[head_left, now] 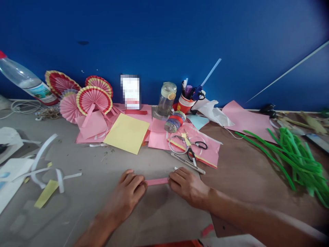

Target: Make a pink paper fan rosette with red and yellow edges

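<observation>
Our left hand [131,188] and right hand [189,188] gripped the pink strip [157,181] near its ends, seemingly to keep it straight, towards the desk's [87,188] front edge; scissors [189,148] and cutter [187,163] lay beyond, probably for easy reach.

A plain, deep blue partition [159,37] rises behind the counter [154,212] and runs past both edges of the view. It bears a small dark oval mark [83,43] at left, and a thin pale line [288,72] slants up across its right side. A pale strip [227,110] follows its foot. Below the partition, the counter's top is grey on the left and brown on the right, the two meeting at a seam. Soft light leaves a hazy, paler sheen on the partition's upper right; no lamp or window shows.
</observation>
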{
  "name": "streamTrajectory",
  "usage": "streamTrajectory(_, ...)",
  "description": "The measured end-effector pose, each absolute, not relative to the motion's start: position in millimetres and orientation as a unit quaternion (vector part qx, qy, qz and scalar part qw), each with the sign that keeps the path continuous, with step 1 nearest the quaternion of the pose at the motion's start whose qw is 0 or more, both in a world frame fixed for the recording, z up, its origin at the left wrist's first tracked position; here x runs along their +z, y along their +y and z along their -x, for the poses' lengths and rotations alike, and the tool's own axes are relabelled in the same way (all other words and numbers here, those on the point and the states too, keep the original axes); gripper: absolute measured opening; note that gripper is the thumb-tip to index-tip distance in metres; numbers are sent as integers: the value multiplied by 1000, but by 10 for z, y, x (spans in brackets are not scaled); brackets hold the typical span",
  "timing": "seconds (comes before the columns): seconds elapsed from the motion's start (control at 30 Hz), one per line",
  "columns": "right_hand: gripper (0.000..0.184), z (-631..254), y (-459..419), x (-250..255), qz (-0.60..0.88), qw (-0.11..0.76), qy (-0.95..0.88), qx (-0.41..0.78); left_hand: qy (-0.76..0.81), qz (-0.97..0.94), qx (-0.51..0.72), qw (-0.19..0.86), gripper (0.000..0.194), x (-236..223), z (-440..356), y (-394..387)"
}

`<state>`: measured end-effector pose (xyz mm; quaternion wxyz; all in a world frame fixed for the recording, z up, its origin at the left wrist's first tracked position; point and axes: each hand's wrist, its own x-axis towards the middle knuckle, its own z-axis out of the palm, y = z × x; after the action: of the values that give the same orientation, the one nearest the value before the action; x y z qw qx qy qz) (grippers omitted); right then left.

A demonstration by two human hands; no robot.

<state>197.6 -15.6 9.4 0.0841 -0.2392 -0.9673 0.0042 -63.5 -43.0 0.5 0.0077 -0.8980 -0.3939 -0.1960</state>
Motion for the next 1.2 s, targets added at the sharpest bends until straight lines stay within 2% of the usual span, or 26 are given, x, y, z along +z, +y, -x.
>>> streamTrajectory(0.17,15,-1968,-228,118,259,78,-963,-14,-403,892,-200,43,31,3,659,-532)
streamTrajectory(0.4,30,-2083,-317,34,271,118,-954,56,-472,865,-165,31,43,-92,691,-753)
streamTrajectory(0.6,34,-2093,-351,-14,298,113,-944,79,-466,865,-185,-21,47,-40,768,-659)
streamTrajectory(0.67,33,-2070,-349,-3,299,111,-945,76,-472,854,-214,-46,43,-30,786,-616)
streamTrajectory(0.83,25,-2023,-312,42,288,114,-948,78,-509,820,-246,-90,14,3,744,-541)
streamTrajectory(1.2,24,-2006,-287,70,282,109,-950,74,-525,806,-264,-72,25,-12,711,-576)
